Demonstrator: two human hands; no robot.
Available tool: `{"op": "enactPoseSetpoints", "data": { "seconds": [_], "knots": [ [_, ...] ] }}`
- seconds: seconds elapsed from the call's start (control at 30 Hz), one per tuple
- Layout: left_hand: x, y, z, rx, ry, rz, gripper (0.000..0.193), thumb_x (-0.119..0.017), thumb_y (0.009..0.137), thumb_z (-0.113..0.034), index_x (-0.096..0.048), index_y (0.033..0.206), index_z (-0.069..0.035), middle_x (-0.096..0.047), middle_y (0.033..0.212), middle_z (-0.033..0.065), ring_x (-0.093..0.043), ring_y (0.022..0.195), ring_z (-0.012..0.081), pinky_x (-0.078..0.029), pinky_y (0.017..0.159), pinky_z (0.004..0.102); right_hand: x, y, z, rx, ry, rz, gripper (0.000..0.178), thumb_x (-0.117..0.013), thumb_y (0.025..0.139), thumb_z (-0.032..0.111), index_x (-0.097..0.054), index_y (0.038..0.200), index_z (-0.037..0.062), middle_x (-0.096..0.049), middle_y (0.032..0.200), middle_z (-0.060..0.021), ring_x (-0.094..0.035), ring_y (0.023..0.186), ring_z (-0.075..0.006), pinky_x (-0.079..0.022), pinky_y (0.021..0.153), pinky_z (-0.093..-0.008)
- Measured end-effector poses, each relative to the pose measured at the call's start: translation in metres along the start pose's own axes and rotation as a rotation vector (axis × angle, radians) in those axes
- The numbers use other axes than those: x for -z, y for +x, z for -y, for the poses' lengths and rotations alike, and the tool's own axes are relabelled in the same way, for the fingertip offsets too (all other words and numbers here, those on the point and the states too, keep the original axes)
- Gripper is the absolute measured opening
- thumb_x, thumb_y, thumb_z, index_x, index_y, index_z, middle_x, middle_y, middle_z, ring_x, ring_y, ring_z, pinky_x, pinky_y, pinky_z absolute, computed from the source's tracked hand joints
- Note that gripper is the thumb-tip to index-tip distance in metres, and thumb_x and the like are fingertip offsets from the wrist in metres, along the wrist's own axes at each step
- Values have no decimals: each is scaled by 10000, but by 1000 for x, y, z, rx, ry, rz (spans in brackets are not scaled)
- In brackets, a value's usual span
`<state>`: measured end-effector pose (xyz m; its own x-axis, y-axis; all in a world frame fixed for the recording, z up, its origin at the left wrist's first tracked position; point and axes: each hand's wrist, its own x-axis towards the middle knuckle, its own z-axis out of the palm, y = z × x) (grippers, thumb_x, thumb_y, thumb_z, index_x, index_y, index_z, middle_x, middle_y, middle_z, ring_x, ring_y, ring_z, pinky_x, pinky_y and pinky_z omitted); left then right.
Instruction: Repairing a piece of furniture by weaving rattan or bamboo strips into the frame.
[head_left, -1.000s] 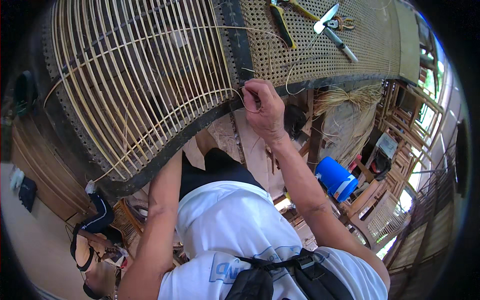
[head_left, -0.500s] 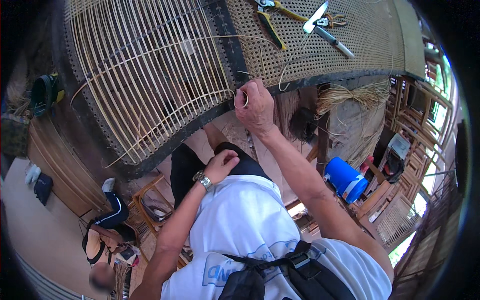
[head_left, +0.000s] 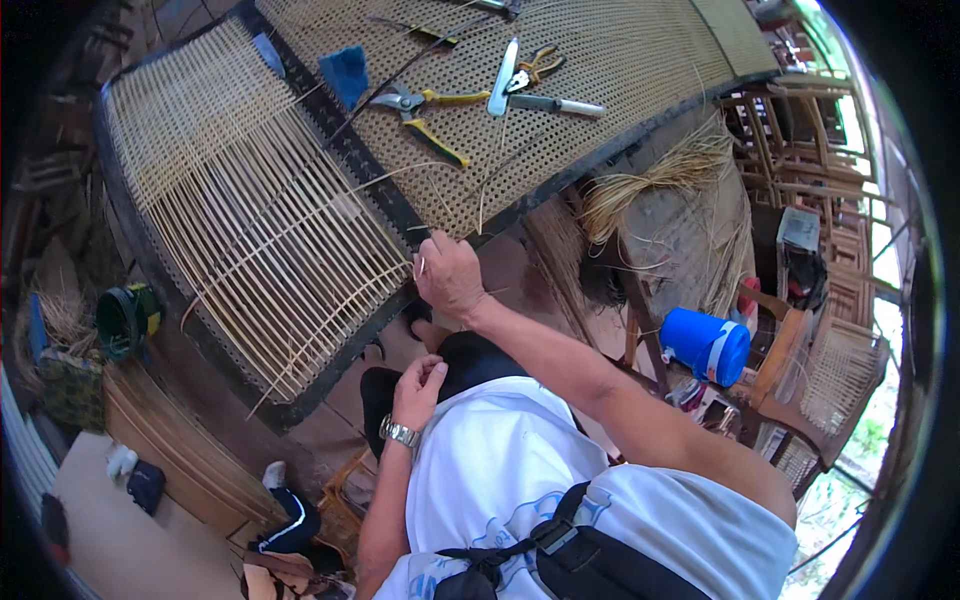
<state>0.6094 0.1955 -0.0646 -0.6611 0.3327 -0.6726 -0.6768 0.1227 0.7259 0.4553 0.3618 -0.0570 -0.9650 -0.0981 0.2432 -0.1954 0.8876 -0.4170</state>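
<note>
My right hand (head_left: 448,277) is closed in a pinch at the near edge of a dark wooden frame (head_left: 352,320), beside the divider between its two panels. A thin cane strand (head_left: 421,265) shows at its fingers; its end is hidden in the grip. The left panel has open rows of pale cane strands (head_left: 262,185), with a few cross strands woven near the close edge. The right panel carries finished cane mesh (head_left: 600,45). My left hand (head_left: 418,392), with a metal watch on the wrist, lies at my lap, loosely curled, thumb apart, holding nothing.
On the mesh lie yellow-handled pruning shears (head_left: 418,108), a knife (head_left: 556,104), pliers (head_left: 535,70), a light flat blade (head_left: 503,78) and a blue cloth (head_left: 345,75). A cane bundle (head_left: 655,190) hangs right, above a blue water jug (head_left: 705,345). A person (head_left: 290,535) sits lower left.
My view has shifted, bringing more of the far panel, the blue cloth and other tools into sight. My right hand stays at the same spot on the frame; my left stays at my lap.
</note>
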Motion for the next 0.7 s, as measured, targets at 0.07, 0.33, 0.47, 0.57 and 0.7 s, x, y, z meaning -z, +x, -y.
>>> {"op": "enactPoseSetpoints", "data": {
  "seconds": [0.07,0.33,0.47,0.57,0.7],
  "knots": [
    [2,-7,-7,-11,2,-48,302,-673,983,-249,-675,1176,-15,-711,976,48,-639,878,110,-521,804,273,-4,-5,4,7,-27,-42,168,-693,798,99,-526,805,78,-518,811,-109,-550,683,-321,-409,603,-418],
    [5,-11,-61,-152,-55,-55,227,-654,999,-192,-671,1143,-18,-706,966,13,-631,843,75,-514,762,241,7,-1,-3,-30,38,56,134,-671,860,136,-547,830,94,-529,821,-108,-569,719,-308,-419,620,-420],
    [11,1,-99,-221,9,-164,184,-628,1013,-144,-652,1142,-16,-687,952,12,-612,836,79,-503,753,236,14,0,-1,-53,159,59,99,-671,863,132,-591,889,82,-569,849,-124,-587,735,-337,-441,644,-434],
    [18,18,-111,-241,87,-219,203,-647,1005,-158,-657,1144,-11,-684,940,6,-609,786,67,-506,695,230,10,-5,-7,-55,163,70,107,-669,854,130,-582,897,83,-574,836,-118,-593,753,-339,-445,658,-435],
    [22,32,-115,-300,133,-315,209,-697,958,-174,-692,1072,1,-724,927,85,-686,803,149,-551,737,293,5,-9,-12,-33,168,23,96,-663,847,121,-583,889,89,-577,832,-100,-596,764,-316,-443,674,-425]
  ]
}}
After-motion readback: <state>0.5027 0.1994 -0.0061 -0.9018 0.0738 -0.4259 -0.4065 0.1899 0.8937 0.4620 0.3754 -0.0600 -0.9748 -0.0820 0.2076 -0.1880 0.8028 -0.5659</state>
